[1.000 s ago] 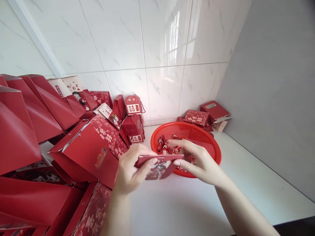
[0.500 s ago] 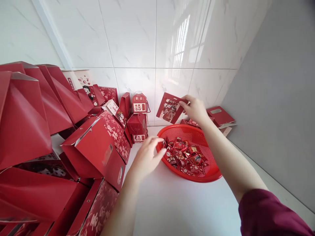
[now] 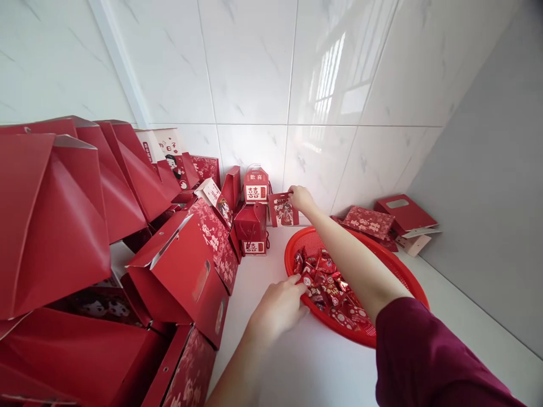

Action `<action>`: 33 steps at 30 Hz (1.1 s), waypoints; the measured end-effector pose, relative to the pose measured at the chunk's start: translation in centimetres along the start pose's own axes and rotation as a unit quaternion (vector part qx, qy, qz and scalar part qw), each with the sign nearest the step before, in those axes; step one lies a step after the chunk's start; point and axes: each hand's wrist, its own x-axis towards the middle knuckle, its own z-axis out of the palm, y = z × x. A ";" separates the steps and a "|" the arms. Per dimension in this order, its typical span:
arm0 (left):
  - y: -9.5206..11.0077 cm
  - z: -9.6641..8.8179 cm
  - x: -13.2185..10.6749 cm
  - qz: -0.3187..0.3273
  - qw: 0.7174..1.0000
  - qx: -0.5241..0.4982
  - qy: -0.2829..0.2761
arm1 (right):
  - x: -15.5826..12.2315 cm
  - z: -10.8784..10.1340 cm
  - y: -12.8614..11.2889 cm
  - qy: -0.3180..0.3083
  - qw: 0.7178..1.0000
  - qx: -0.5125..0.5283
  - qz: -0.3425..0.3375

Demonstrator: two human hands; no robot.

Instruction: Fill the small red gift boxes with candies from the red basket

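Red packet (image 3: 283, 211), pinched in right hand (image 3: 302, 199), was upright beside stacked boxes (image 3: 251, 223); left hand (image 3: 279, 305) touched basket rim (image 3: 352, 338), grip unclear.

The right forearm (image 3: 352, 251) covers part of the basket (image 3: 407, 275) and perhaps some wrapped sweets (image 3: 331, 285), whose small print cannot be read. The right hand's (image 3: 302, 199) fingers hide one corner of the card (image 3: 283, 211). The left hand (image 3: 280, 302) is slightly blurred. Picture edges cut off the maroon sleeve (image 3: 419, 362) and the nearest red boxes (image 3: 72, 350).
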 end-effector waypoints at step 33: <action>-0.2 -0.4 1.1 -0.054 0.982 0.083 -0.162 | -3.8 2.3 16.5 0.142 0.977 0.083 0.138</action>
